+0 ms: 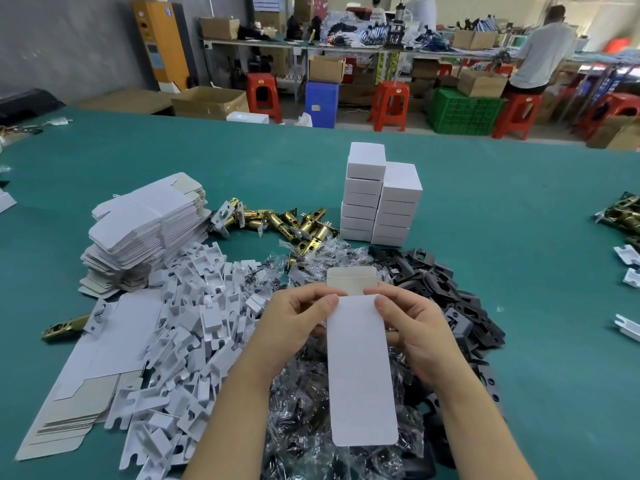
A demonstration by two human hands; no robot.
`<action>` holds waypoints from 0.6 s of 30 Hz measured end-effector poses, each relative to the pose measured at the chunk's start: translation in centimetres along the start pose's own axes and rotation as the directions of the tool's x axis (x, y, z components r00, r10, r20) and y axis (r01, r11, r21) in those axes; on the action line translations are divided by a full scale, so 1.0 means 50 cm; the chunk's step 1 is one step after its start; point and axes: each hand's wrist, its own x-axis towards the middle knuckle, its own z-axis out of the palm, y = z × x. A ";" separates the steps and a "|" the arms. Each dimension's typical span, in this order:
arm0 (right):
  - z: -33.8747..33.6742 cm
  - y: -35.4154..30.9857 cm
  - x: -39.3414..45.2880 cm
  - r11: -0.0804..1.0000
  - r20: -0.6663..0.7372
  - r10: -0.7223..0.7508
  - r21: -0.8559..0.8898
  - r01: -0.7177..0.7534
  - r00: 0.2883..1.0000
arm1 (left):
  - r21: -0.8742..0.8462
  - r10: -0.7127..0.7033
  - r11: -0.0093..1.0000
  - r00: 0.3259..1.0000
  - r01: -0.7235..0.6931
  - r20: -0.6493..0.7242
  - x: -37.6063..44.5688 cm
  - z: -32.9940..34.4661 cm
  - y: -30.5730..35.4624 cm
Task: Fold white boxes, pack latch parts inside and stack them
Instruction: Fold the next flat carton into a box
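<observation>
Pinching a flat white box (360,372) at its top corners, left hand (298,317) and right hand (410,323) above crinkled bags (304,410), perhaps screw packs; stacked boxes (379,199) beyond, brass latches (277,223) left of them, green table (536,341)

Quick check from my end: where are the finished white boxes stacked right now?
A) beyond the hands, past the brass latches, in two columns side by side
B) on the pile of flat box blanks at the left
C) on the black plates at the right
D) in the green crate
A: the finished white boxes stand in two touching columns on the green table, just right of the brass latches.
</observation>
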 end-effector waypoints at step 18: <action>0.003 -0.008 -0.002 0.995 -0.018 -0.054 -0.084 0.053 0.998 | 0.123 0.093 0.988 0.995 -0.090 -0.025 0.004 0.008 0.001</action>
